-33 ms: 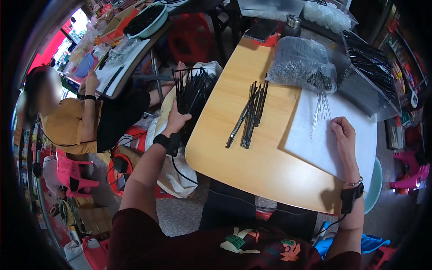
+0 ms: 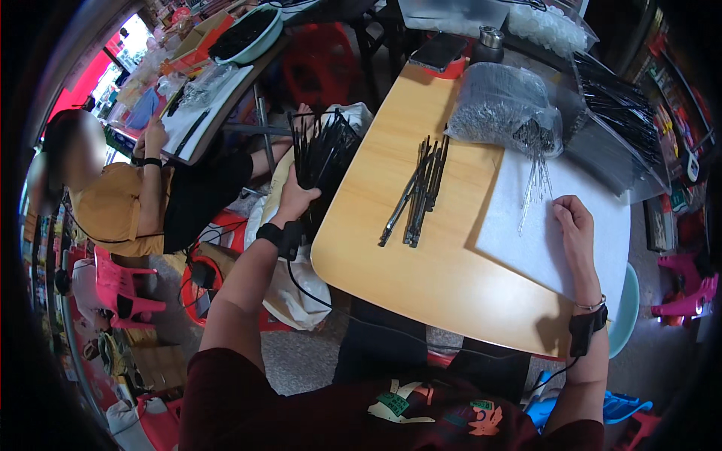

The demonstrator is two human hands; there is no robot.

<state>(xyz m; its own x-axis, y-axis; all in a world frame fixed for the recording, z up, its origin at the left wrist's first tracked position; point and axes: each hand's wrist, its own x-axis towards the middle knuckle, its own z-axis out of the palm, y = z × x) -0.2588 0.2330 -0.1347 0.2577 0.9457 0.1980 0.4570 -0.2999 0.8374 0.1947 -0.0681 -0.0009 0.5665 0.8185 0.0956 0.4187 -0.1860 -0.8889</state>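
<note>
My left hand (image 2: 295,200) is out past the left edge of the wooden table (image 2: 421,278), closed around a bundle of thin black rods (image 2: 325,150) that fans upward over a white bag (image 2: 289,289). My right hand (image 2: 573,222) rests on a white sheet (image 2: 526,240) at the table's right, fingers curled in, with nothing visible in them. Just beyond its knuckles lie thin metal pins (image 2: 535,183), spilling from a clear plastic bag of pins (image 2: 502,105). A small pile of dark rods (image 2: 420,192) lies in the middle of the table.
A person in a yellow top (image 2: 113,207) sits to the left at another table (image 2: 218,113). A phone (image 2: 440,51) and a metal pot (image 2: 489,39) stand at the table's far end. Black strips in clear wrap (image 2: 617,113) lie at the right. A pink chair (image 2: 116,289) stands lower left.
</note>
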